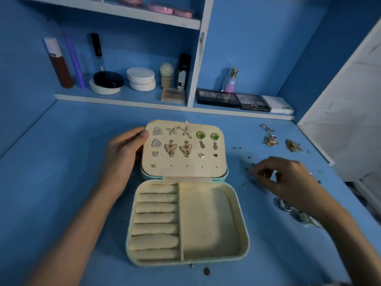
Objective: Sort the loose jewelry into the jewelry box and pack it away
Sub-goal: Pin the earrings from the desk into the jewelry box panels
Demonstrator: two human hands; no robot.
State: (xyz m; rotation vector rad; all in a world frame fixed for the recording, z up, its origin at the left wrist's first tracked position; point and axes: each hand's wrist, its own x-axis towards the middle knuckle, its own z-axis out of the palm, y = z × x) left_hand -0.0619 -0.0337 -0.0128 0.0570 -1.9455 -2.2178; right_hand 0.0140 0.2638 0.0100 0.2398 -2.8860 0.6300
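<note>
Your left hand is gripping the earring panel by its edge, thumb on top, steadying the open jewelry box. Your right hand is curling its fingers over the small studs just beneath them. Whether they are pinching one, I cannot tell. Chains are lying beyond your fingertips.

The shelf holds cosmetics — brown bottle, white jars, perfume bottle, dark palettes.
</note>
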